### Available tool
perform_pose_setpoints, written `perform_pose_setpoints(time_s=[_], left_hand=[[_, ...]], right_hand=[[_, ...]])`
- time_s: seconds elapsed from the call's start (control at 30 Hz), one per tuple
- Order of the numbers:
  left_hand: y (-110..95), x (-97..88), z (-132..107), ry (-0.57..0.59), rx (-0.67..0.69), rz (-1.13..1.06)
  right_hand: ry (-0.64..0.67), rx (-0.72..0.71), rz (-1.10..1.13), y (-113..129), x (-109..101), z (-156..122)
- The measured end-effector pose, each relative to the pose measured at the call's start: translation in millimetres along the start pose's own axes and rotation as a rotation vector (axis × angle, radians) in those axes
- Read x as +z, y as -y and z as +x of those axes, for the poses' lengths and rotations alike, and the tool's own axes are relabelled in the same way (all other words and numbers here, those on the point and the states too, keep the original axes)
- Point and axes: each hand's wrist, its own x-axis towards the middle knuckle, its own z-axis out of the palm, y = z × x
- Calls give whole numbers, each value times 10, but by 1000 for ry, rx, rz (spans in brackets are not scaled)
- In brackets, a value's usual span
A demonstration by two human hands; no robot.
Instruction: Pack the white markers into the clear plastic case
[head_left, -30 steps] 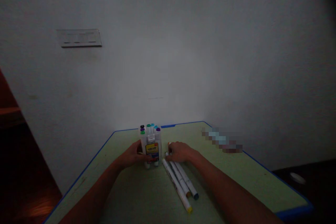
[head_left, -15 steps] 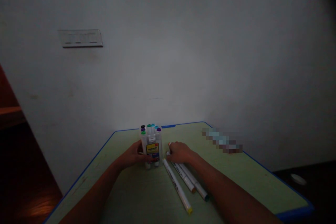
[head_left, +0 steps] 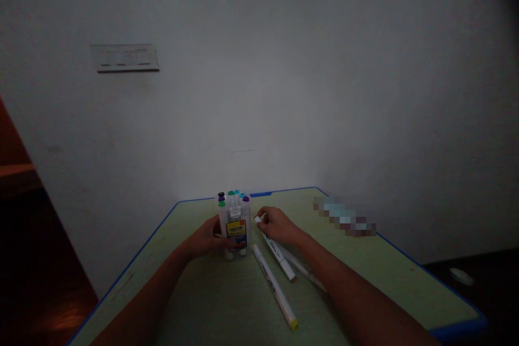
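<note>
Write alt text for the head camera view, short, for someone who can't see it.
A person's left hand clasps a clear plastic marker case standing upright on a green table with a blue edge, while the right hand holds the end of a white marker. Another white marker with a yellow end lies nearby.

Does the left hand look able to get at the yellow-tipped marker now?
Probably yes, once it lets go: the left hand holds the case, and the marker lies just past the case's front corner, with nothing between.

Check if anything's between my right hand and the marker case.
Nothing visible stands between them: the right hand is close beside the case, and only the end of the marker under it points that way.
</note>
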Motion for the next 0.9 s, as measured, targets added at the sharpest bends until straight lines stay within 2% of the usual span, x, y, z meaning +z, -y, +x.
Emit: perform_pose_setpoints(time_s=[0.2, 0.43, 0.53, 0.67, 0.9], left_hand=[[5, 3, 2, 1, 4, -13], [-12, 17, -3, -1, -17, -17], [-13, 16, -5, 1, -17, -14], [-12, 9, -7, -6, -17, -2], [-37, 26, -5, -10, -13, -30]], right_hand=[[-109, -41, 110, -2, -29, 29], [-216, 25, 208, -49, -52, 66], [-270, 53, 319, -71, -55, 83], [-340, 23, 541, -78, -53, 94], [-296, 19, 628, -52, -36, 75]])
